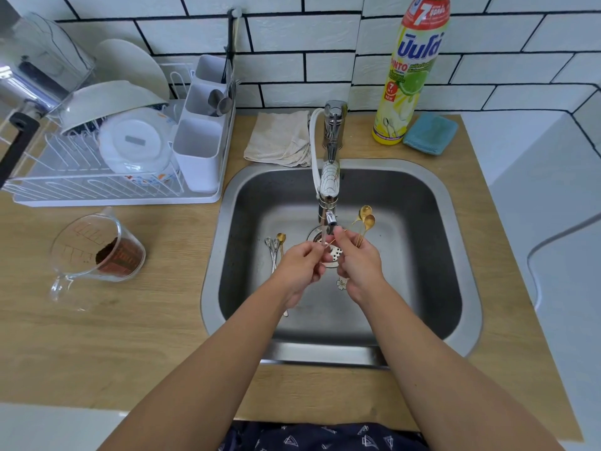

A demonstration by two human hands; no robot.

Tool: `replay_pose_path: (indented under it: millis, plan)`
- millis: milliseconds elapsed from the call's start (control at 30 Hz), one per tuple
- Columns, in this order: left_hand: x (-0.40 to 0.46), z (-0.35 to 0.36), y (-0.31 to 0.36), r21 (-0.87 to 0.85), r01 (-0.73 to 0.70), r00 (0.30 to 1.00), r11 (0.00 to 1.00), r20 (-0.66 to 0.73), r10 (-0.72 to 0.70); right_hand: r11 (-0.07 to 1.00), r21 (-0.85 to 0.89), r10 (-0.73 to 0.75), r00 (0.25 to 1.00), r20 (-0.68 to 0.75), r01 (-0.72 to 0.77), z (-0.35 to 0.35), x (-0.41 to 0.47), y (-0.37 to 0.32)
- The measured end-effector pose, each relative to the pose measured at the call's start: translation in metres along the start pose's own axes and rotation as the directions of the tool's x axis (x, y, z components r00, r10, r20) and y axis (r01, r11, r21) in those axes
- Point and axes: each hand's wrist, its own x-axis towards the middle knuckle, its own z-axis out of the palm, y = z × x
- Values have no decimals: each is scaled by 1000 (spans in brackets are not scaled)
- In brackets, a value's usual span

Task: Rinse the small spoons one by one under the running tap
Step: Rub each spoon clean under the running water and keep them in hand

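Note:
Water runs from the tap (330, 177) over the steel sink (455, 255). My left hand (300, 266) and my right hand (359, 265) meet under the stream (324, 234), both pinching a thin gold spoon (328, 245) between their fingertips. My right hand also holds two gold spoons (366, 219) whose bowls stick up beyond the fingers. Three small spoons (274, 247), two silver and one gold, lie on the sink floor left of the drain (335, 253), partly hidden by my left hand.
A dish rack (107, 170) with plates, a bowl and a cutlery caddy (200, 151) stands at the left. A glass measuring jug (94, 252) lies near it. A cloth (281, 138), a dish soap bottle (411, 73) and a blue sponge (431, 133) sit behind the sink.

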Motion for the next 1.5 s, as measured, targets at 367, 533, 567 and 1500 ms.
replay_pose_path:
  millis: [367, 533, 567, 1500]
  plan:
    - [-8, -3, -1, -38, 73, 992, 997, 108, -69, 995, -96, 49, 993, 108, -38, -2, 2, 1]
    - [-5, -2, -6, 200, 66, 987, 978, 128, -93, 996, 81, 36, 998, 61, -41, 0, 5, 4]
    - [-4, -3, -9, 280, 49, 989, 959, 123, -86, 989, 145, 33, 998, 52, -40, 2, 5, 4]
    - [2, -38, -21, 699, -17, 997, 715, -43, 66, 988, -131, 71, 993, -93, -83, -10, 14, 16]
